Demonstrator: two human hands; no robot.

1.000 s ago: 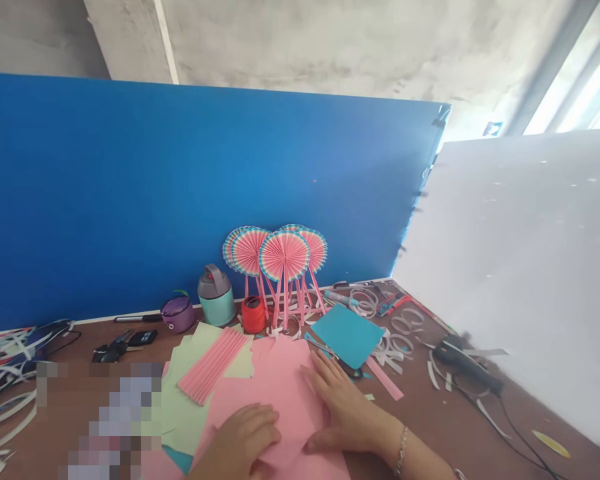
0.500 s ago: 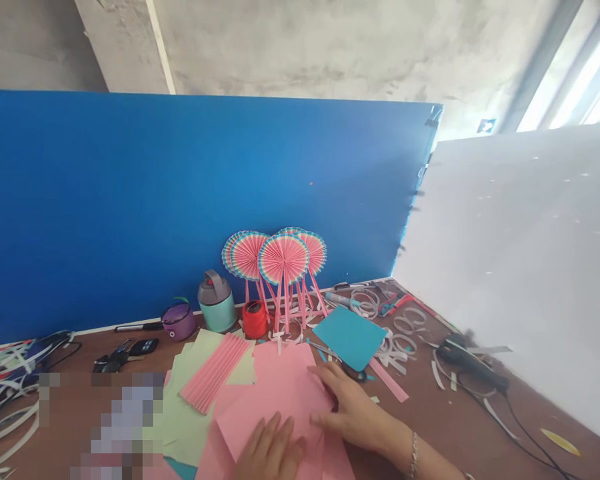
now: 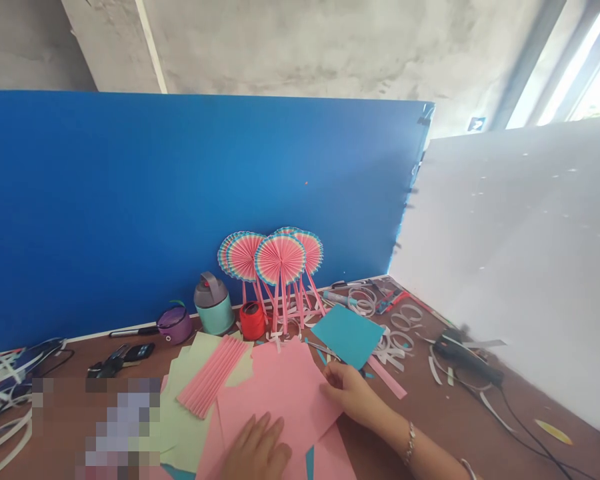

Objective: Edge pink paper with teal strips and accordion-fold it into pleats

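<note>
My left hand (image 3: 258, 448) lies flat, fingers apart, on a pink sheet of paper (image 3: 285, 383) at the front of the table. At the sheet's right edge, my right hand (image 3: 350, 395) has its thumb and fingers closed on the paper. More pink sheets lie under it, and a blue sliver (image 3: 310, 461) shows below its lower edge. To the left, a pink pleated paper strip (image 3: 214, 377) rests on pale green sheets (image 3: 185, 420). A square blue sheet (image 3: 347, 335) lies beyond my right hand, partly over the scissors (image 3: 323, 348).
Round pink pleated fans (image 3: 280, 260) stand at the back against a blue panel (image 3: 180, 200). Beside them are a red container (image 3: 253, 321), a teal jar (image 3: 215, 313) and a purple cup (image 3: 175, 324). A black corded tool (image 3: 467, 357) lies right, among paper scraps.
My right hand has gone from resting spread on the pink sheet to gripping its right edge. The sheet's edge has shifted right, and a blue sliver now shows. My left hand stays flat.
</note>
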